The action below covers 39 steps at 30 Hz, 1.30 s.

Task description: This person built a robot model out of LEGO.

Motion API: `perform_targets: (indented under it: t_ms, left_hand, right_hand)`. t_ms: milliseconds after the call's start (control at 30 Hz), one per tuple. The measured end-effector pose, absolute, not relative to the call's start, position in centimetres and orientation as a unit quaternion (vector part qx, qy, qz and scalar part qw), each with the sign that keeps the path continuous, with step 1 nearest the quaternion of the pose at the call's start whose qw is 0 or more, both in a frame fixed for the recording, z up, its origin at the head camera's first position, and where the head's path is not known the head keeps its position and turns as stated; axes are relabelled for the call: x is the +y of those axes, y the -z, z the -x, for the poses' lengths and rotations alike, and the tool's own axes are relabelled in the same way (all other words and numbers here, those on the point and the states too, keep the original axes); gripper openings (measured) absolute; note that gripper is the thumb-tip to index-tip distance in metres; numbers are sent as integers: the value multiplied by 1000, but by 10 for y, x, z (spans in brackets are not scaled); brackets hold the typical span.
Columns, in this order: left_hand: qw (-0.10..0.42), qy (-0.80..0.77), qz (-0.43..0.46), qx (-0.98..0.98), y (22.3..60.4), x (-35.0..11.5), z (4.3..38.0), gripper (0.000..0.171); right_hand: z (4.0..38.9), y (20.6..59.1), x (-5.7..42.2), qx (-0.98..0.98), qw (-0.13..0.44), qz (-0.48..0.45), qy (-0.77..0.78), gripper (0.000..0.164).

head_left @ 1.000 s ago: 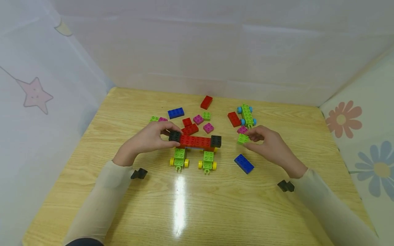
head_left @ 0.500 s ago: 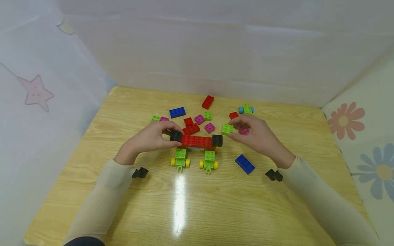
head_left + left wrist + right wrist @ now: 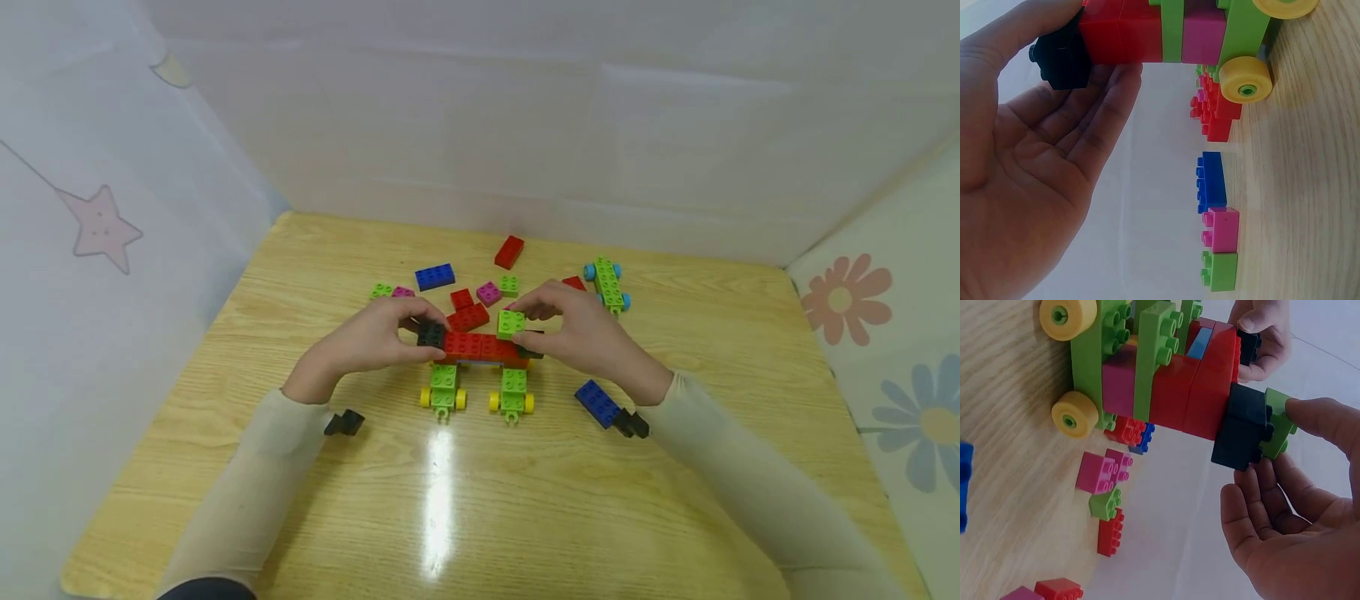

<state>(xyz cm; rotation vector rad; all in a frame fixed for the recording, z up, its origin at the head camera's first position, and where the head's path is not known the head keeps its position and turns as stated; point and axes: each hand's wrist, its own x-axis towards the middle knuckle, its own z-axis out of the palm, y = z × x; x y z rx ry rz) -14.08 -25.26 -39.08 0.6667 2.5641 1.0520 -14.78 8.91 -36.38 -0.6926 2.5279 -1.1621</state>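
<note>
A toy-brick vehicle stands mid-table, with a red brick top (image 3: pixel 480 346), black end bricks (image 3: pixel 431 335) and lime wheeled bases (image 3: pixel 513 383) with yellow wheels. My left hand (image 3: pixel 375 337) grips its left end around the black brick (image 3: pixel 1063 56). Between thumb and fingertips, my right hand (image 3: pixel 588 337) pinches a lime four-stud brick (image 3: pixel 512 323) above the right end of the red top. In the right wrist view, that lime brick (image 3: pixel 1280 425) is partly hidden by the right-hand black brick (image 3: pixel 1241 428); whether they touch, I cannot tell.
Behind the vehicle lie loose red (image 3: pixel 468 317), pink (image 3: pixel 489 292), lime (image 3: pixel 509 286) and blue bricks (image 3: pixel 435 277). A lime wheeled base with blue wheels (image 3: pixel 609 283) stands back right. A blue brick (image 3: pixel 597 403) lies right of the vehicle.
My right hand has carried the lime brick leftward from the right of the vehicle to over its right end. My left hand has stayed on the left end.
</note>
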Motion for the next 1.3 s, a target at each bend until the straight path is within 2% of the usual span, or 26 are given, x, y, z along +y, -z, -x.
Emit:
perform_targets:
  t_ms: [1100, 1300]
  left_hand:
    - [152, -364, -230, 890, 386, -251, 139, 38]
    - [119, -345, -257, 895, 382, -244, 137, 44]
  right_hand:
    - [148, 374, 71, 859, 174, 264, 403, 41]
    - [147, 375, 71, 860, 168, 266, 402, 40]
